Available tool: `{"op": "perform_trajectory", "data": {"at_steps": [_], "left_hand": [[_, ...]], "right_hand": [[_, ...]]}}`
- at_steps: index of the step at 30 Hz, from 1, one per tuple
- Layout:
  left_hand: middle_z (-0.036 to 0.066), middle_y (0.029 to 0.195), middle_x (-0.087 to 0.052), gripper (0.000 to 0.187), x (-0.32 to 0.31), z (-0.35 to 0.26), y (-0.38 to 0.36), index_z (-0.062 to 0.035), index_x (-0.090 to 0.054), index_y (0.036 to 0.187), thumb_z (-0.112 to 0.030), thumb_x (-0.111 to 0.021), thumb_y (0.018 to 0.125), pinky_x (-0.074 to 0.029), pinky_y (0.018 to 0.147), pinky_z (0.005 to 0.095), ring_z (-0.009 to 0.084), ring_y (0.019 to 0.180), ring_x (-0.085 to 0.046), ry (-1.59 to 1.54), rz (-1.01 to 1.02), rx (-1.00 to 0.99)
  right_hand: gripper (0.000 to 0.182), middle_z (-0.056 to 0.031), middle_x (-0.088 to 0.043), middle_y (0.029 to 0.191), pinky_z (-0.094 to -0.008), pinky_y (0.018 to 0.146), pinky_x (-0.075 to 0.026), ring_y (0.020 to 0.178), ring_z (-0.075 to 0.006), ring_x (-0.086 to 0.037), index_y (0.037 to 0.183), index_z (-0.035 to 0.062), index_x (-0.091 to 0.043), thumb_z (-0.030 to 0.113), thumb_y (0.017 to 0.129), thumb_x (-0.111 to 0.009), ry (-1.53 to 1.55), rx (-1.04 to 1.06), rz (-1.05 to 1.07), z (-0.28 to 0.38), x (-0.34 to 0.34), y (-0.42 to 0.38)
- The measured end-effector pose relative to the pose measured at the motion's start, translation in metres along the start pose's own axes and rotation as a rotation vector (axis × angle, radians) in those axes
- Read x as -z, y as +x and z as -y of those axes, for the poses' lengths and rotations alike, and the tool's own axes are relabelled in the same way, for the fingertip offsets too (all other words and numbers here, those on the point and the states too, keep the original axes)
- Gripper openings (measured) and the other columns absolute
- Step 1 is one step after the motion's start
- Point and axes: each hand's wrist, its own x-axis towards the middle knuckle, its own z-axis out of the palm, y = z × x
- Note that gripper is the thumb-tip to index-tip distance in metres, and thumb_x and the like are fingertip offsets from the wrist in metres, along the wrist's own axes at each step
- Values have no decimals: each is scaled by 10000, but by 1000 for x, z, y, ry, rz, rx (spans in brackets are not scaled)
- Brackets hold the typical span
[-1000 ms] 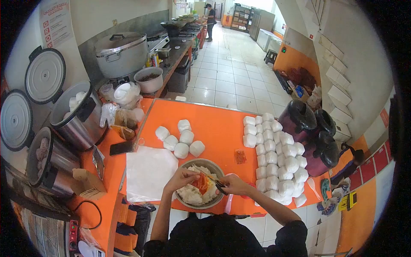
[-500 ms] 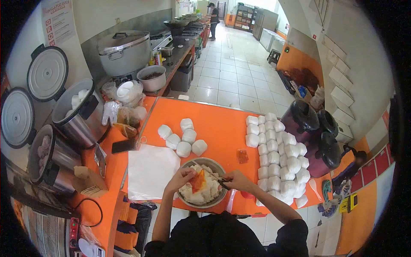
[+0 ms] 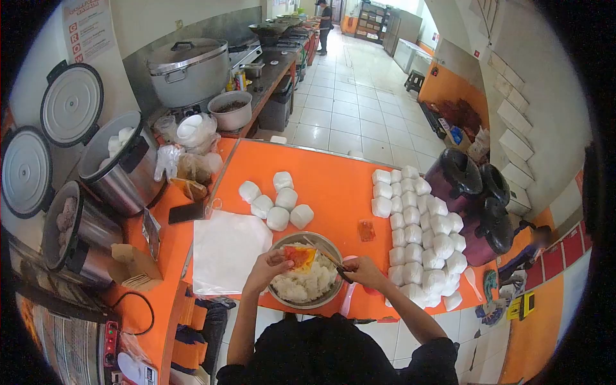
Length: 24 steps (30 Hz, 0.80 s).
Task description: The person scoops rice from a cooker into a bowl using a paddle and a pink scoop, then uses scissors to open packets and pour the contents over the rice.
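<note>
A metal bowl [image 3: 338,296] of white rice [image 3: 305,287] stands at the table's front edge. Over its left part, my left hand [image 3: 273,264] pinches a small clear packet [image 3: 300,257] with orange-red contents. My right hand [image 3: 364,272] is closed round the dark handle of scissors [image 3: 340,269] at the bowl's right rim; their blades point up and left over the bowl. White sheets [image 3: 231,253] lie left of the bowl. A similar orange packet [image 3: 366,230] lies flat to its right. Beside the bowl is a pink-handled utensil [image 3: 349,296].
White wrapped bundles [image 3: 412,236] are stacked at the right, with several more [image 3: 278,218] behind the bowl. Large open cookers [image 3: 122,170] stand left, dark purple containers [image 3: 455,176] right. A phone [image 3: 186,213] lies at left. Another person [image 3: 325,25] stands far back.
My left hand and the packet have risen slightly, and the packet now lies more sideways above the rice. The camera view has shifted a little.
</note>
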Motion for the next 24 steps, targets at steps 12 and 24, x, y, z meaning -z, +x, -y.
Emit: {"op": "perform_trajectory", "data": {"at_steps": [12,24], "left_hand": [[75,819,-664,233,14,-1,5,56,-634,964,-80,-660,776,-490,652,221,93,732,-605,232,-66,-51],[144,739,-657,169,3,-19,15,26,-645,916,-41,-560,787,-497,636,313,257,667,-641,807,-158,-263]], "right_hand": [[199,-61,-632,645,-257,553,-464,583,-123,-593,844,23,-649,199,749,-654,-10,-8,-30,-18,-13,3],[474,-69,-549,609,-308,586,-432,591,-144,-535,873,-7,-631,455,816,-543,-192,-47,175,-44,-14,-2]]}}
